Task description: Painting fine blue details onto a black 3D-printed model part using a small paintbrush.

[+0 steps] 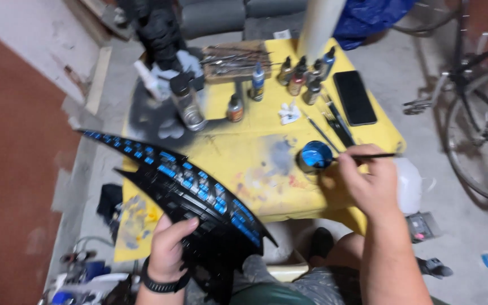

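Hobby workshop, garage-like. Evidence: bare concrete floor (441, 101); paint-stained yellow table (266, 169); small paint bottles (303, 76) along its far edge; tray of tools (235, 59); spray can (187, 101); bicycle (481, 124) beside the table's right edge.

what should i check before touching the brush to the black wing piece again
1. Brush grip: right hand pinches the thin paintbrush near its middle. Ok.
2. Paint load: brush tip sits at the small cup of blue paint; amount on the bristles cannot tell.
3. Wing support: left hand grips the black wing piece at its wide end only, long tip unsupported. Not ok for fine strokes.
4. Painted face: blue scale marks face up toward the camera. Ok.
5. Cup footing: the cup stands upright on the yellow table, away from the edge. Ok.
6. Sharpness of view: picture is motion blurred. Cannot tell fine detail.
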